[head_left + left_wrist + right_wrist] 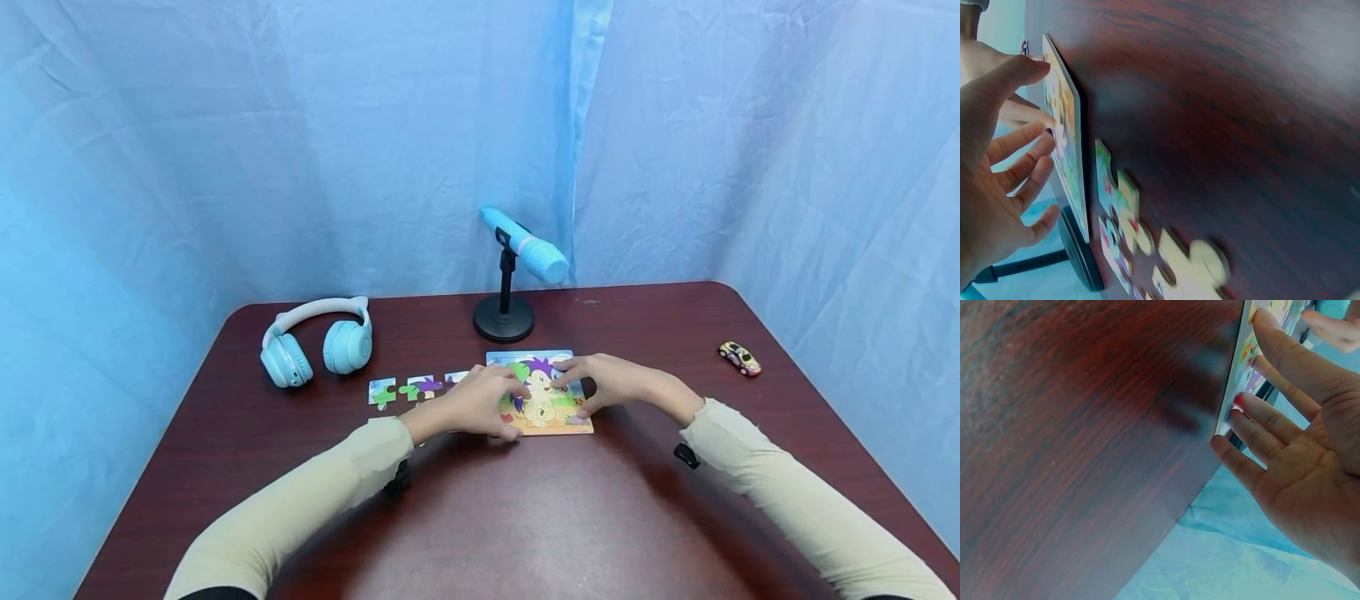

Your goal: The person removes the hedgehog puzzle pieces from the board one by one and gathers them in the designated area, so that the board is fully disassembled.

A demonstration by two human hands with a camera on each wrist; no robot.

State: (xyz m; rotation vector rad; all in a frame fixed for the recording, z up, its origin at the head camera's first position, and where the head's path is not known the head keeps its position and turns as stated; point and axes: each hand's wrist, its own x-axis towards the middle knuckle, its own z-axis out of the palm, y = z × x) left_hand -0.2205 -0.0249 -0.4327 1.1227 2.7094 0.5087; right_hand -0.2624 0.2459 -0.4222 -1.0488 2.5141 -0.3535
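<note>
A square picture puzzle showing a purple-haired cartoon animal lies flat on the table. My left hand is over its left side, thumb toward the near edge, fingers spread and slightly bent. My right hand is at the right side, its fingertips on or just above the picture. In the right wrist view the fingers are fairly straight along the puzzle's edge. Neither hand grips anything. Loose jigsaw pieces lie left of the puzzle, some hidden behind my left hand and forearm; pale wooden pieces show in the left wrist view.
Just behind the puzzle stands a blue microphone on a black round-based stand. Light blue headphones lie at the back left. A small yellow toy car sits far right. Blue curtains surround the dark red table.
</note>
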